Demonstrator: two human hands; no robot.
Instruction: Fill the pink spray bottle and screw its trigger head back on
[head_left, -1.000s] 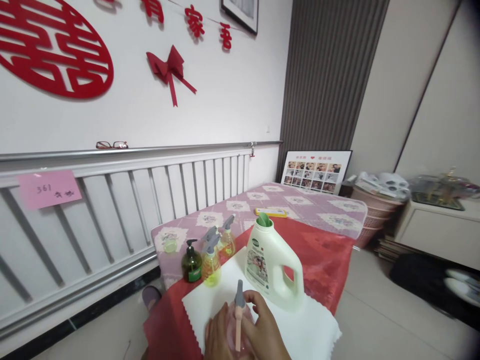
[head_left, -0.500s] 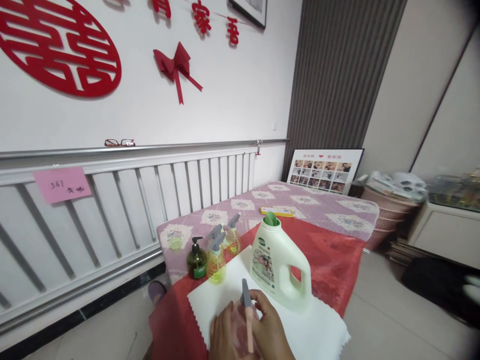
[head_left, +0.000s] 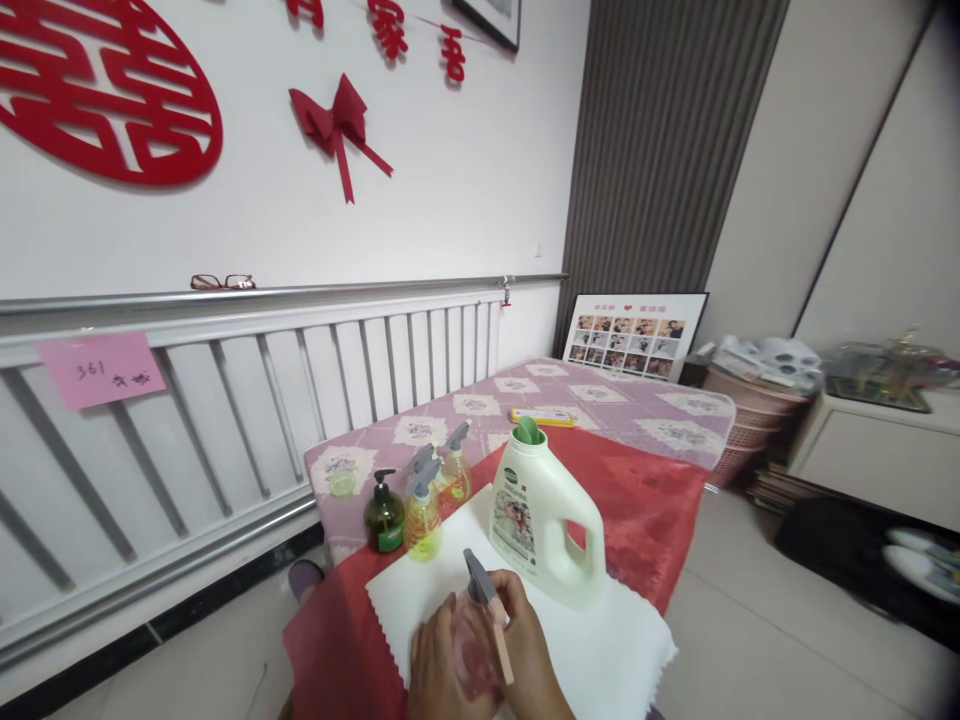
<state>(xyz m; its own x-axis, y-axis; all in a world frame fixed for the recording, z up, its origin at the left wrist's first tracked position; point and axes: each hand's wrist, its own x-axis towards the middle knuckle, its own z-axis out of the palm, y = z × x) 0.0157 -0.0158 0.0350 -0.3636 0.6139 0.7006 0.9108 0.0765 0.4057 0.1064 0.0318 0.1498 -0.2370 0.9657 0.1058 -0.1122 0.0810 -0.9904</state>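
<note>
Two hands on the near side of the pale green jug. Left hand, fingers together, curves against the pink spray bottle; right hand, fingers bent, has its grip pinching the grey-and-peach spray head. Bottle translucent, head tilted, both nearer the wearer than the jug.

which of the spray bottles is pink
The pink spray bottle is the one between the left hand and right hand. The other spray bottles stand beside the dark green pump bottle and look yellowish.
</note>
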